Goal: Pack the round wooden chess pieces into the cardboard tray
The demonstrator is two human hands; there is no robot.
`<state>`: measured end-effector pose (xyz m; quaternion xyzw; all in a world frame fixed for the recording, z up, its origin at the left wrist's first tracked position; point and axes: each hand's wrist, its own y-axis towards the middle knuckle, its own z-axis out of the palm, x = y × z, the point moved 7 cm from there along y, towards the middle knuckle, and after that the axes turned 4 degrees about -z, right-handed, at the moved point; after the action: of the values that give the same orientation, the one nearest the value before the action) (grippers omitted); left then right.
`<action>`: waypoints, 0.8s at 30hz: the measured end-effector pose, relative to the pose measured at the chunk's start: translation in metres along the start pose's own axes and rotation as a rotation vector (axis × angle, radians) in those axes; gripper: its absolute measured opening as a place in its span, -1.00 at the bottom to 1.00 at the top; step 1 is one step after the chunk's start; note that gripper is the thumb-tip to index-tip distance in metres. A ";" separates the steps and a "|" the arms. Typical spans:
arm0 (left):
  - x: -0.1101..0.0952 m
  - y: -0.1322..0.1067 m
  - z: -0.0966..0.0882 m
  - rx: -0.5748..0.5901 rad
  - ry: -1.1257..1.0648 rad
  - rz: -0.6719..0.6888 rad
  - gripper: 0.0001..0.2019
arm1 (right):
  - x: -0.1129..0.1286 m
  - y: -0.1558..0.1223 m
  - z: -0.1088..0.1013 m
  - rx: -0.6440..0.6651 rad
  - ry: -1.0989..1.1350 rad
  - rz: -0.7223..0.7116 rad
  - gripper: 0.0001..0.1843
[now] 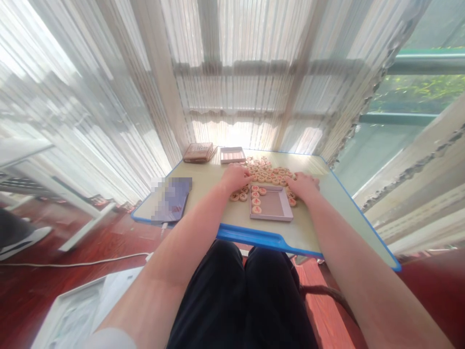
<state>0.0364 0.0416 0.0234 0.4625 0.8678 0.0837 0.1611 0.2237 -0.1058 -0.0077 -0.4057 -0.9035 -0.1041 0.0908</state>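
Round wooden Chinese chess pieces [264, 172] lie in a spread heap on the table. At the left side of the heap is my left hand [236, 177], its fingers apart and touching the pieces there. My right hand [304, 186] rests at the heap's right side, fingers spread against pieces. Between my forearms lies an open shallow box [278, 202]; several red-marked pieces [256, 201] line its left side. Loose black-marked pieces [239, 197] lie left of the box, and a few pieces [291, 198] lie to its right. My fingertips are partly hidden.
The small table [341, 213] has a blue rim. A second shallow box [233, 155] and a brown folded package [198, 152] sit at its back left. A tablet-like device [174, 201] with a white cable lies at the left edge. Sheer curtains [247, 92] hang behind.
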 end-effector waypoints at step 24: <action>-0.005 -0.002 -0.001 0.015 -0.051 0.070 -0.68 | -0.009 -0.013 -0.019 0.055 -0.014 -0.003 -0.44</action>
<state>0.0373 0.0368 0.0249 0.4959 0.8473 0.0711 0.1766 0.2215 -0.1253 0.0068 -0.4025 -0.9072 -0.0766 0.0954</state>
